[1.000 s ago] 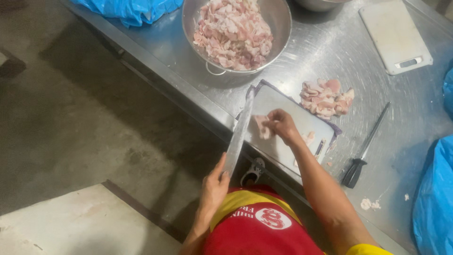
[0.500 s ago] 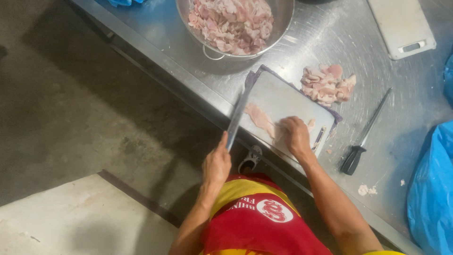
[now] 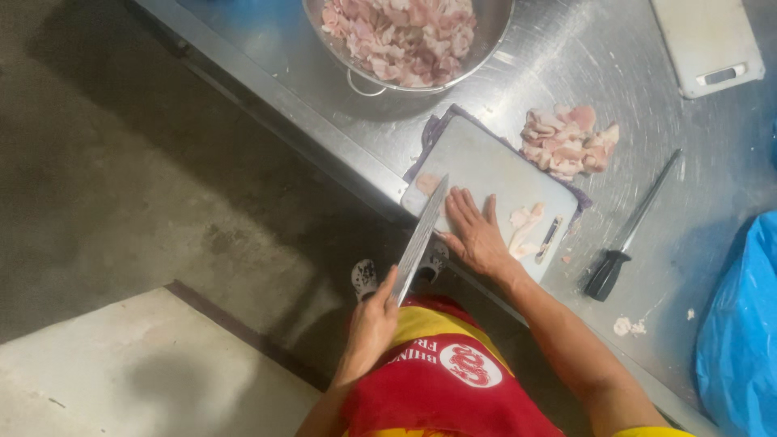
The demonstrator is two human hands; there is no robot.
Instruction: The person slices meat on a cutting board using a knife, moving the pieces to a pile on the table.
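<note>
My left hand (image 3: pixel 374 320) grips the handle of a long cleaver (image 3: pixel 421 239), whose blade reaches up over the front left corner of a white cutting board (image 3: pixel 486 158). Flat on the board's near edge lies my right hand (image 3: pixel 477 235), fingers spread, just right of the blade. Whether meat is under the palm is hidden. A small pink meat piece (image 3: pixel 426 183) shows at the blade's tip. Pale cut strips (image 3: pixel 524 226) lie right of my right hand.
A steel bowl (image 3: pixel 340 61) full of raw meat pieces stands beyond the board on the steel table (image 3: pixel 680 243). A small pile of cut meat (image 3: pixel 566 139), a black-handled sharpening rod (image 3: pixel 627 235), a second white board (image 3: pixel 708 44) and a blue bag (image 3: pixel 740 324) lie to the right.
My right hand slid toward the board's near edge and flattened out. The cleaver blade swung in beside it over the board's corner.
</note>
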